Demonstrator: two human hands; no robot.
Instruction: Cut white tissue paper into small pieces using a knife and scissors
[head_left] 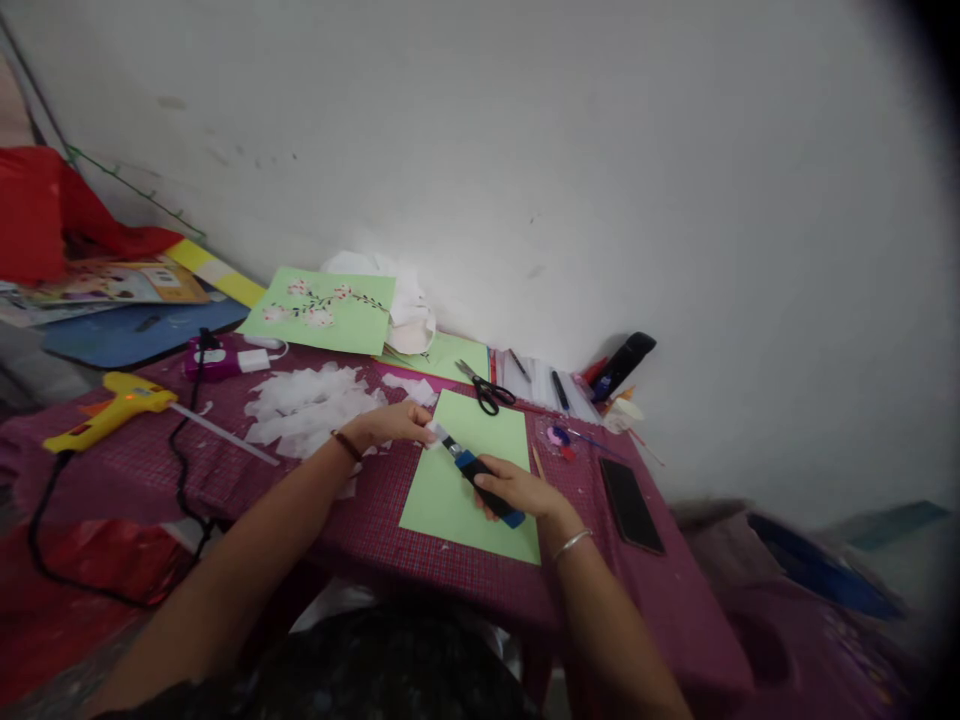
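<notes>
My right hand (510,487) is wrapped round a blue-and-black-handled tool (472,468) with a silvery metal neck, held at a slant above a light green paper sheet (469,510). Its pale front end points up and left, towards my left hand (405,422). The fingers of that hand are pinched on a small scrap of white tissue paper (433,432) at the tool's tip. Whether the scrap touches the tip I cannot tell. Black-handled scissors (489,390) lie across the top of the green sheet. Left of my left hand is a heap of torn white tissue paper (307,400).
At the left lies a yellow glue gun (112,412) with a glue stick and black cord. Behind the heap rests a green sheet with a flower branch (322,310). A phone (631,505) is at the right, near a small palette (559,437). A wall (600,200) stands behind.
</notes>
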